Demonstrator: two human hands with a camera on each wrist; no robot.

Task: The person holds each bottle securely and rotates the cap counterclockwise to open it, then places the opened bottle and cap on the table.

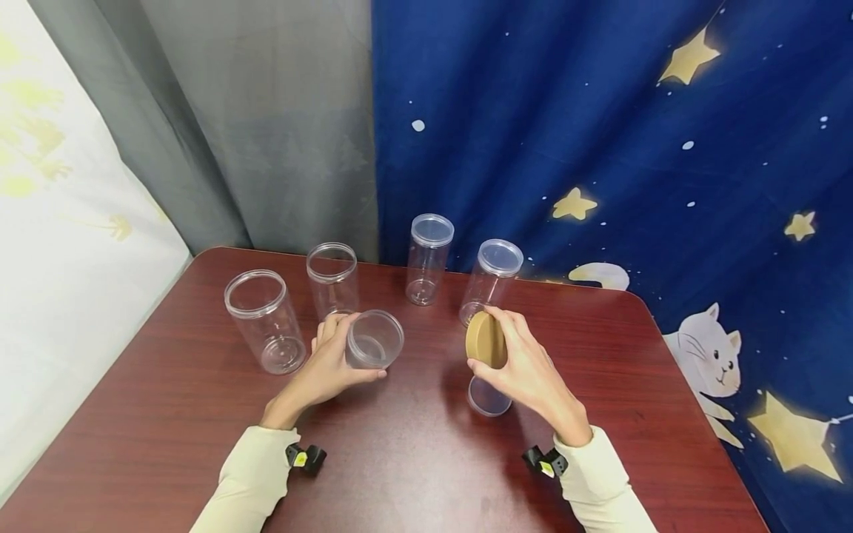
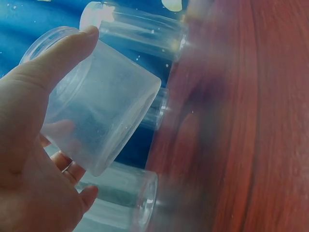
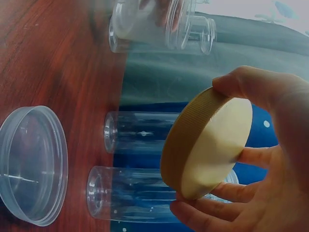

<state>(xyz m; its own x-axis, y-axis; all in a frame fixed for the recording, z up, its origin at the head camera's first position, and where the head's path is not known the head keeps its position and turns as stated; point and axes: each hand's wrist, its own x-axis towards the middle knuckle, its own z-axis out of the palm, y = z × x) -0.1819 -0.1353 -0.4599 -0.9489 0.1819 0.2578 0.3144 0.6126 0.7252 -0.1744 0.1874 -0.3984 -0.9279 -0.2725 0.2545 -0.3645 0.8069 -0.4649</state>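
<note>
My left hand grips a short, cloudy plastic jar around its side, its open mouth tilted up toward the head camera. My right hand holds a gold screw lid by its ribbed rim, thumb on one side and fingers on the other, tipped on edge. Below that hand, a clear lid lies on the table. Left of my left hand stands a tall clear jar without a lid. Another lidless tall jar stands just behind the left hand.
Two tall jars with clear lids on stand toward the back: one near the middle, one behind the right hand. The dark red wooden table meets a grey curtain and a blue star-patterned curtain at its far edge.
</note>
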